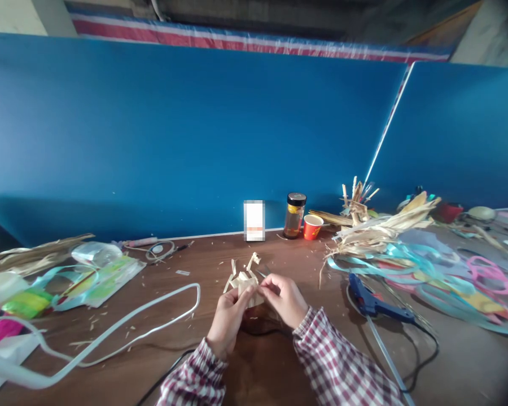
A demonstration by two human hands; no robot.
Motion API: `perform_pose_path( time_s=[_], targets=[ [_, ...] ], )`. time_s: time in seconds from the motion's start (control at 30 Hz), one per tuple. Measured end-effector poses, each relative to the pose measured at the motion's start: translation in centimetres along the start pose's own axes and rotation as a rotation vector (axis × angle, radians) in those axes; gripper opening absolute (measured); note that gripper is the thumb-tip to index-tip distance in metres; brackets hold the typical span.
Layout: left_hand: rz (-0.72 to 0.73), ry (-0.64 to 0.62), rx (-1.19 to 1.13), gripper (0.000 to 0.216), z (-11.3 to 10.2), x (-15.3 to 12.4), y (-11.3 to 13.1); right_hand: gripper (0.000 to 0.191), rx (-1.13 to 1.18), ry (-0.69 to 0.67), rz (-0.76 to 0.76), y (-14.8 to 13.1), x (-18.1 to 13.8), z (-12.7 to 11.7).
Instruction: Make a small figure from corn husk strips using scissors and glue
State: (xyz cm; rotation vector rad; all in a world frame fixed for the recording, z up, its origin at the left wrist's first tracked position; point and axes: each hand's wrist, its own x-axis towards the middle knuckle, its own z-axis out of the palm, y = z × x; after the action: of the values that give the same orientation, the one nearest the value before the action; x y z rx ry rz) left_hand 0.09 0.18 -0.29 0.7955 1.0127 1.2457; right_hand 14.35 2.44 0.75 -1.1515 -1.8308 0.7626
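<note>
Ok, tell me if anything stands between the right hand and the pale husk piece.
Nothing visible does: the left hand grips the pale husk piece, and the right hand is right beside it, though contact is unclear.

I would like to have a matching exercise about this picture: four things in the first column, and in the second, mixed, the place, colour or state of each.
Things:
1. glue gun
2. paper cup
3. pale straw piece
4. jar

Descriptions:
A. held in the fingers of the left hand
B. closed with a black lid
C. dark blue, lying to the right of the right hand
D. red outside, open at the top

Right pairs: 1-C, 2-D, 3-A, 4-B
</note>
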Motion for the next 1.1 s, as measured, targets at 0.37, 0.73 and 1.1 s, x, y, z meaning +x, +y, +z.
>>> perform_pose_path(
  time_s=[0.37,0.73,1.1],
  targets=[
    [0.049,0.037,0.037,0.036,-0.3,0.1,-0.2,0.027,0.028,-0.013,-0.040,0.1,-0.2,0.2],
    [0.178,0.090,0.245,0.034,-0.4,0.4,-0.7,0.020,0.060,0.023,0.028,0.3,-0.1,0.2],
    [0.268,0.193,0.273,0.034,-0.3,0.4,-0.5,0.029,0.013,0.015,0.023,0.7,0.1,-0.2]
  ],
)
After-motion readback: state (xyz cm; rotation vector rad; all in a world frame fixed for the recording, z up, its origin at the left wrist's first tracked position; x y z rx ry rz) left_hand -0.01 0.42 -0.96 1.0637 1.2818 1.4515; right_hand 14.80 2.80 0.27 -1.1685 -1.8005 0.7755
